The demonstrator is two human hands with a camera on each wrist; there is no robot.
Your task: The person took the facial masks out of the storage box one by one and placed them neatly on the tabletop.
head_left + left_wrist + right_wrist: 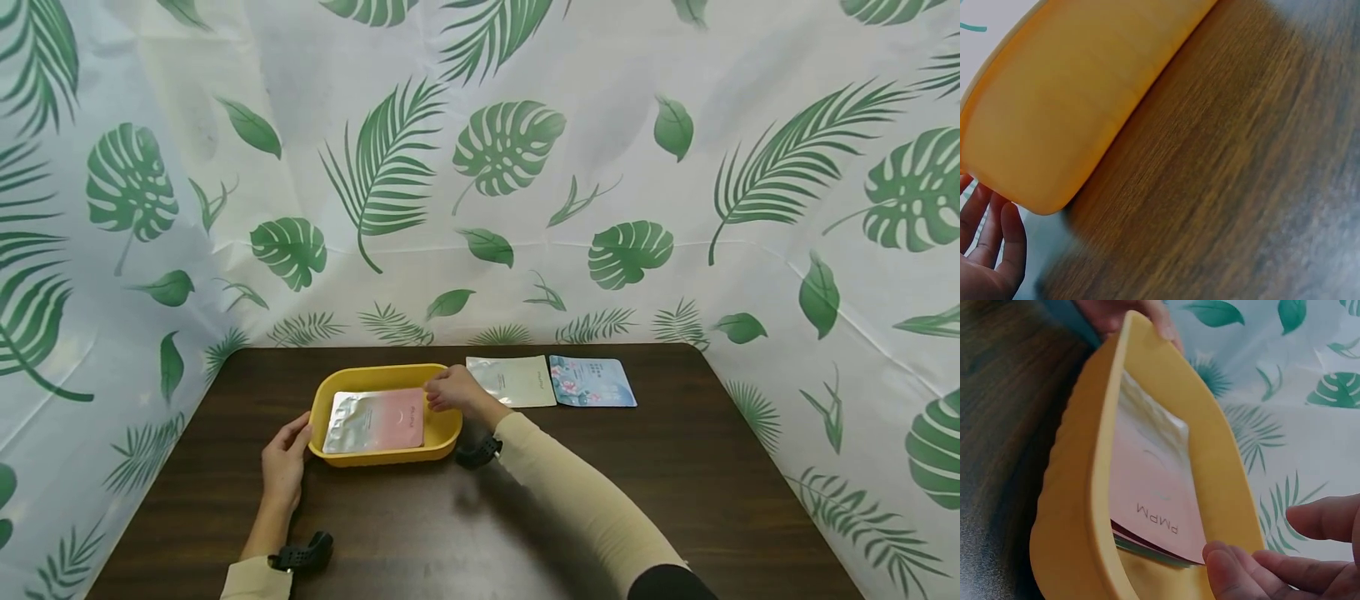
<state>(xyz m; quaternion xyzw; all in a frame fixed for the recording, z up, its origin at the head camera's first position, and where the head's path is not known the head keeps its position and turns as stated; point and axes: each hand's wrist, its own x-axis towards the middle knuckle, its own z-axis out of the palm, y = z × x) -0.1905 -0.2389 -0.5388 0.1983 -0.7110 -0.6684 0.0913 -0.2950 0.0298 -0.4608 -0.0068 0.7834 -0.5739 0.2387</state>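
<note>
A yellow plastic basket [442, 451] sits on the left part of the table. Inside it lies a pink and silver sheet mask packet [382, 421], lettered PMPM, with edges of other packets showing under it in the right wrist view. My left hand [285, 462] touches the basket's left end with its fingertips, the fingers fairly straight. Over the basket's right end is my right hand [459, 390], its thumb apart from the loosely bent fingers and nothing between them. Those fingertips [1219, 556] overlap the packet's corner in the right wrist view.
A pale green packet [517, 381] and a blue floral packet [592, 382] lie side by side near the table's back edge, right of the basket. The dark wooden table [600, 467] meets a leaf-printed cloth [510, 275] behind and at the sides.
</note>
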